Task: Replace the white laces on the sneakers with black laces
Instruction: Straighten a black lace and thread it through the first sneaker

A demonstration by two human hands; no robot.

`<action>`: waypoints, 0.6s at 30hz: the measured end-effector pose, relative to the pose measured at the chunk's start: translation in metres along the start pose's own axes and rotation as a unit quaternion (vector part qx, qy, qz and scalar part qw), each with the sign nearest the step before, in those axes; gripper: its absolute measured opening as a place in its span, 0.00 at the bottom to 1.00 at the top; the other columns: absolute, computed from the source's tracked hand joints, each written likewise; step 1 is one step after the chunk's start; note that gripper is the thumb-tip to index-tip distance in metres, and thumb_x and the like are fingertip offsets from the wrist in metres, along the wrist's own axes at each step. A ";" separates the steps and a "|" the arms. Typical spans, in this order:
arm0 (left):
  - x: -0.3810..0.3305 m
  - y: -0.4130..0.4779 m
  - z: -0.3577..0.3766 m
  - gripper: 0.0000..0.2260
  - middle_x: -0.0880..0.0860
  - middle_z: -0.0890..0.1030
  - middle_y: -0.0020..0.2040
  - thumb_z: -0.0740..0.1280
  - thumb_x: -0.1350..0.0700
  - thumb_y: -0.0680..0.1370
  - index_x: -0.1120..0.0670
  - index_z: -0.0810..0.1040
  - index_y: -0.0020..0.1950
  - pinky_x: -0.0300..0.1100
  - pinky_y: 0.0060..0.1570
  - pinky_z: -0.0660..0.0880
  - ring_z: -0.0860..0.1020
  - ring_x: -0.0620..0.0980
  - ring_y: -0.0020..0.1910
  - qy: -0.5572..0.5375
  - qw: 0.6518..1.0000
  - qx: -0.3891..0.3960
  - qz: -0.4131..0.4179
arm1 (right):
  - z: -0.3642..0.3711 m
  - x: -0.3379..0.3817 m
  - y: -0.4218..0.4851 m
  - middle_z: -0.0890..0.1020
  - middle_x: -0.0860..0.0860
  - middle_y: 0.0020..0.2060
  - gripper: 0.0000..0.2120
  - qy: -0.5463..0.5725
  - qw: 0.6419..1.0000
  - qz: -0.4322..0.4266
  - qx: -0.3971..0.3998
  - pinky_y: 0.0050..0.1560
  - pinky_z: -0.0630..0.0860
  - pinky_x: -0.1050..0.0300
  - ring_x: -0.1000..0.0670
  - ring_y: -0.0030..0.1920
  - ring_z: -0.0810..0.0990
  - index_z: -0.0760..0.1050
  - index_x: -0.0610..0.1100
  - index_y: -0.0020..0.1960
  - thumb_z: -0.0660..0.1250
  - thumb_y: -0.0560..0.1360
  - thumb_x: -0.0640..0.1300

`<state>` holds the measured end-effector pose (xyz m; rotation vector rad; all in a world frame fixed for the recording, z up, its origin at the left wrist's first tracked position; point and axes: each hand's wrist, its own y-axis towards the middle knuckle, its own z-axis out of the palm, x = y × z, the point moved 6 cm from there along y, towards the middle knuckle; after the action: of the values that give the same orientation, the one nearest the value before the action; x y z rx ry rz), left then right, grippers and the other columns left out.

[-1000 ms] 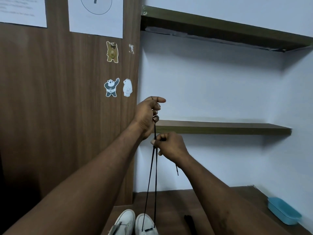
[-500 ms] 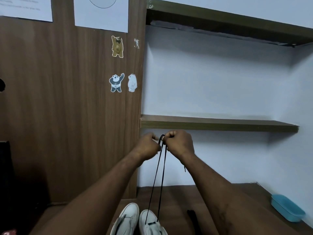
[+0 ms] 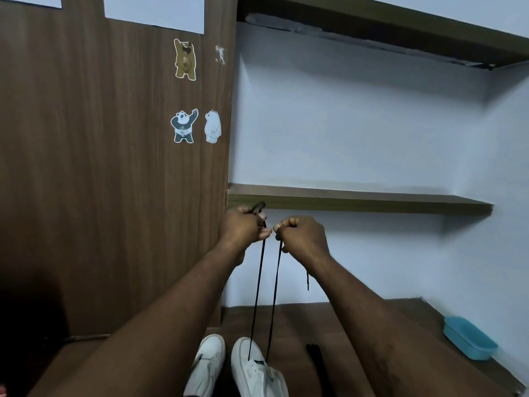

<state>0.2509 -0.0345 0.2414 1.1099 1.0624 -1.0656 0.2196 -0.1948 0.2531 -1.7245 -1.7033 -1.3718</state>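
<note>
Wood desk (image 3: 297, 325); left hand (image 3: 243, 226), right hand (image 3: 303, 236) fingers curled tight, each gripping black lace (image 3: 258, 285) strand from sneaker (image 3: 252, 371).

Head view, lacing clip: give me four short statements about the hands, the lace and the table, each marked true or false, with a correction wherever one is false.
1. The left hand and the right hand each grip one strand of the black lace. True.
2. A blue tray sits on the table to the right. True.
3. Both strands run down into the blue tray. False: they run into the white sneaker nearer the tray.
4. Both hands rest on the table. False: they are raised, up near the lower shelf.
</note>
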 end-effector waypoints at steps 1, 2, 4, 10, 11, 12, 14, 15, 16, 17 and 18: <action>0.000 0.001 0.001 0.03 0.60 0.83 0.47 0.68 0.67 0.80 0.62 0.78 0.54 0.48 0.44 0.85 0.84 0.57 0.35 -0.015 1.000 -0.001 0.000 | 0.000 -0.004 0.000 0.86 0.54 0.34 0.09 0.001 1.000 0.005 0.002 0.45 0.84 0.50 0.50 0.37 0.86 0.83 0.49 0.38 0.71 0.76 0.48; 0.001 0.002 0.003 0.02 0.60 0.83 0.46 0.69 0.66 0.80 0.61 0.78 0.53 0.48 0.44 0.85 0.84 0.57 0.35 -0.005 1.000 0.002 0.006 | -0.001 -0.008 0.001 0.86 0.55 0.34 0.08 0.007 1.000 0.011 0.004 0.44 0.84 0.52 0.51 0.36 0.86 0.83 0.49 0.39 0.70 0.76 0.47; 0.001 0.000 0.010 0.00 0.60 0.84 0.45 0.69 0.64 0.81 0.60 0.80 0.51 0.51 0.45 0.85 0.84 0.55 0.34 0.037 0.999 0.019 0.026 | -0.003 -0.013 0.002 0.86 0.55 0.35 0.08 0.031 0.999 0.022 0.007 0.38 0.82 0.57 0.53 0.34 0.85 0.84 0.49 0.43 0.67 0.78 0.44; -0.003 0.007 -0.001 0.04 0.57 0.82 0.42 0.70 0.65 0.80 0.57 0.79 0.47 0.49 0.45 0.84 0.83 0.53 0.34 0.040 0.998 -0.008 0.043 | -0.007 -0.001 0.010 0.87 0.53 0.36 0.08 0.078 0.997 0.018 0.018 0.27 0.72 0.69 0.55 0.28 0.81 0.81 0.47 0.48 0.63 0.78 0.39; -0.002 0.008 -0.002 0.04 0.57 0.81 0.43 0.70 0.64 0.80 0.57 0.78 0.47 0.49 0.44 0.84 0.82 0.53 0.33 0.049 0.998 -0.006 0.041 | -0.008 0.001 0.011 0.87 0.53 0.35 0.07 0.088 0.996 0.019 0.018 0.27 0.72 0.69 0.54 0.28 0.80 0.81 0.46 0.47 0.64 0.77 0.39; -0.002 0.008 -0.002 0.04 0.57 0.81 0.43 0.71 0.64 0.80 0.57 0.78 0.47 0.48 0.43 0.84 0.81 0.53 0.33 0.059 0.997 -0.005 0.039 | -0.009 0.002 0.012 0.87 0.53 0.35 0.06 0.098 0.995 0.020 0.018 0.27 0.72 0.68 0.54 0.28 0.80 0.81 0.45 0.46 0.65 0.76 0.39; -0.007 0.007 -0.002 0.04 0.57 0.81 0.44 0.71 0.64 0.80 0.58 0.78 0.48 0.45 0.38 0.83 0.80 0.52 0.31 0.074 0.996 -0.002 0.042 | -0.012 0.005 0.014 0.87 0.51 0.37 0.06 0.119 0.992 0.025 0.025 0.25 0.71 0.67 0.53 0.29 0.81 0.81 0.44 0.45 0.66 0.76 0.39; -0.010 0.006 -0.002 0.03 0.57 0.81 0.44 0.71 0.64 0.80 0.58 0.78 0.49 0.44 0.34 0.83 0.80 0.52 0.30 0.077 0.996 0.001 0.044 | -0.013 0.006 0.016 0.88 0.50 0.38 0.05 0.135 0.990 0.031 0.033 0.24 0.70 0.67 0.53 0.30 0.81 0.82 0.44 0.46 0.66 0.77 0.39; -0.014 0.005 -0.001 0.03 0.57 0.82 0.45 0.71 0.64 0.80 0.58 0.79 0.49 0.42 0.31 0.81 0.80 0.52 0.29 0.081 0.996 0.007 0.048 | -0.015 0.008 0.018 0.88 0.49 0.40 0.05 0.159 0.986 0.038 0.042 0.24 0.68 0.65 0.52 0.30 0.80 0.82 0.44 0.48 0.67 0.78 0.40; -0.019 0.004 0.000 0.02 0.58 0.83 0.45 0.71 0.64 0.80 0.59 0.79 0.49 0.41 0.29 0.80 0.80 0.53 0.28 0.087 0.995 0.015 0.052 | -0.016 0.009 0.020 0.88 0.49 0.41 0.04 0.188 0.980 0.046 0.051 0.25 0.67 0.64 0.52 0.30 0.80 0.82 0.44 0.49 0.68 0.78 0.41; -0.024 0.002 0.002 0.01 0.59 0.84 0.46 0.71 0.63 0.80 0.60 0.80 0.50 0.40 0.28 0.79 0.80 0.52 0.28 0.094 0.994 0.023 0.059 | -0.018 0.010 0.021 0.88 0.49 0.42 0.04 0.217 0.973 0.054 0.058 0.26 0.66 0.63 0.52 0.30 0.80 0.82 0.43 0.50 0.69 0.79 0.41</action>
<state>0.2497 -0.0337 0.2651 1.3134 1.1099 -0.9091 0.2299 -0.2079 0.2777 -1.3107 -1.3949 -1.4390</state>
